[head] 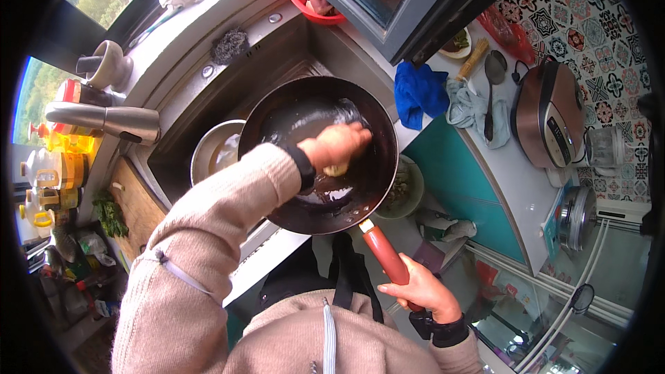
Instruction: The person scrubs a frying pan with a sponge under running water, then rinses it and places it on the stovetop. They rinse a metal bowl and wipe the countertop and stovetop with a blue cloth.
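A dark frying pan (280,208) is held over the front of the steel sink, tilted, with a wet shine inside. My right hand (427,286) grips its reddish-brown handle (387,254) near the end. Inside the pan, my left hand (337,145) is curled down against the surface, blurred by motion. A small yellowish piece (336,169) sticks out from under this hand; its kind is hard to make out. Partly covered by the pan and my left sleeve, a metal bowl (200,153) with liquid sits in the sink (275,44).
A metal faucet (106,118) reaches in from the left. Steel wool (230,45) lies on the sink's back rim, near a red basin (332,19) of raw meat. An open window sash (395,15) juts overhead. Rightward are a blue cloth (418,93) and rice cooker (548,114). Below stands a bin (415,187).
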Demonstrator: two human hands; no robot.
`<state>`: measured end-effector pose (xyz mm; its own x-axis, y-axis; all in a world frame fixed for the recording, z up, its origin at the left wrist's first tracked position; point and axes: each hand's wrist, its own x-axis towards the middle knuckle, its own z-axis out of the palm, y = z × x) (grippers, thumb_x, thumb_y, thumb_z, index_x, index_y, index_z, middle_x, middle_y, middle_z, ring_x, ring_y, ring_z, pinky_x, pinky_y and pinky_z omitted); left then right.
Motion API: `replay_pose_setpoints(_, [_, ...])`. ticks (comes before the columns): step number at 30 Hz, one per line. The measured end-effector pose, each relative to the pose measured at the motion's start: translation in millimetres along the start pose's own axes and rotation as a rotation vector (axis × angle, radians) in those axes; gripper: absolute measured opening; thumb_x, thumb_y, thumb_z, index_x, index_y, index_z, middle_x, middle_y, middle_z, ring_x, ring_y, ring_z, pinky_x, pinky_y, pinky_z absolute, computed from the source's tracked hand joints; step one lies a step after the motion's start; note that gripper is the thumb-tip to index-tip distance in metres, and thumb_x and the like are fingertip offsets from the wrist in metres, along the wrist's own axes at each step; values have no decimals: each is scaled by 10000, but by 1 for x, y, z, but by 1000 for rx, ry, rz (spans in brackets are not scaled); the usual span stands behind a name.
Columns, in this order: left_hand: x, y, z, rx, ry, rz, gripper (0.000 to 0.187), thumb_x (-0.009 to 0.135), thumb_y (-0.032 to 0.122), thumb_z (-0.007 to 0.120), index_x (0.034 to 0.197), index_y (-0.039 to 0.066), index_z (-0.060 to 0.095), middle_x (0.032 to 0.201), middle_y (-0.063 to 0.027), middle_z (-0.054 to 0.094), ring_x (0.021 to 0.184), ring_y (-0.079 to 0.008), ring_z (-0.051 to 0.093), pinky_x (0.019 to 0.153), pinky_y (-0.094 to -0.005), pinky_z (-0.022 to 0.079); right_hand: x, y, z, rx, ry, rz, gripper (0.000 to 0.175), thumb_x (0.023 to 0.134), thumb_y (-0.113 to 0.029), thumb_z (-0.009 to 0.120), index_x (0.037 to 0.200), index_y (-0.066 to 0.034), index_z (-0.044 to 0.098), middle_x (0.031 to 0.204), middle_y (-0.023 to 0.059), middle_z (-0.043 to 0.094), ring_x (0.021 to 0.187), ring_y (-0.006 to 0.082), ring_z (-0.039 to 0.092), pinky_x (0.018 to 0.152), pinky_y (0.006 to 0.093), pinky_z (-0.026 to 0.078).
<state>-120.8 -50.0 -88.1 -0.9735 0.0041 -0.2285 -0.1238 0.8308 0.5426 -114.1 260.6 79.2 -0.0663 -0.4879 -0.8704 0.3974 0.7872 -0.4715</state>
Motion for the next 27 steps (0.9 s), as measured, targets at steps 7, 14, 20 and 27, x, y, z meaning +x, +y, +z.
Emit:
replay_pose_setpoints(7, [-34, -72, -23, 108, 32, -171, 315, 789, 161, 665, 1075, 96, 551, 1027, -175, 595, 917, -400, 633, 786, -480, 512, 1, 6, 0, 47, 20, -18, 480, 813, -136, 772, 1180, -47, 475, 676, -27, 473, 442, 41, 398, 378, 217, 307])
replay_pose_setpoints(14, [-83, -36, -5, 143, -306, -230, 457, 731, 64, 713, 1160, 41, 558, 1140, -221, 597, 1021, -389, 643, 865, -460, 538, 7, 13, -9, 61, -12, -35, 485, 814, -145, 782, 1185, -60, 482, 681, -30, 471, 441, 42, 394, 382, 216, 308])
replay_pose_setpoints(20, [-55, 29, 11, 38, -248, -58, 334, 785, 91, 636, 1102, 24, 556, 1148, -202, 590, 1023, -396, 636, 842, -456, 533, 9, 10, -9, -3, -12, 16, 503, 818, -136, 775, 1209, -51, 469, 682, -28, 471, 447, 46, 411, 388, 230, 330])
replay_pose_setpoints(27, [-4, -8, 8, -70, 13, -86, 410, 705, 113, 700, 1087, 93, 554, 1027, -162, 603, 986, -379, 615, 818, -443, 520, 9, 12, -7, -26, 6, 42, 514, 813, -134, 774, 1219, -45, 473, 683, -22, 481, 449, 50, 427, 389, 228, 321])
